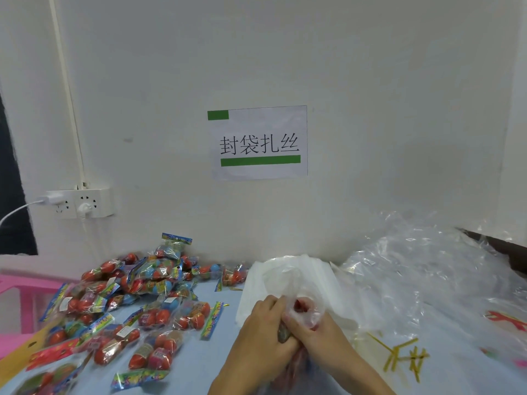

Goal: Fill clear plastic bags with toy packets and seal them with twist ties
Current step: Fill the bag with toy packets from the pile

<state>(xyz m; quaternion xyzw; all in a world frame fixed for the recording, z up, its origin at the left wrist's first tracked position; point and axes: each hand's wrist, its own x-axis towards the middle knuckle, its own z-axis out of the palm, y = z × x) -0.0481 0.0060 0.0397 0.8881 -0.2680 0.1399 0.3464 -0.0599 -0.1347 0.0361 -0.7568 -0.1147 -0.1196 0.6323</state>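
Note:
Both hands meet low in the middle of the head view. My left hand (265,329) and my right hand (313,332) grip the gathered neck of a clear plastic bag (302,283), which holds red toy packets partly hidden under my hands. A heap of toy packets (142,292) with red and blue balls lies to the left on the light blue table (194,363). Loose yellow twist ties (405,357) lie to the right of my hands.
A crumpled mass of clear plastic bags (427,269) fills the right side. A white wall with a paper sign (259,142) stands close behind. A power strip (82,202) hangs at left. A pink stool (25,292) stands off the table's left edge.

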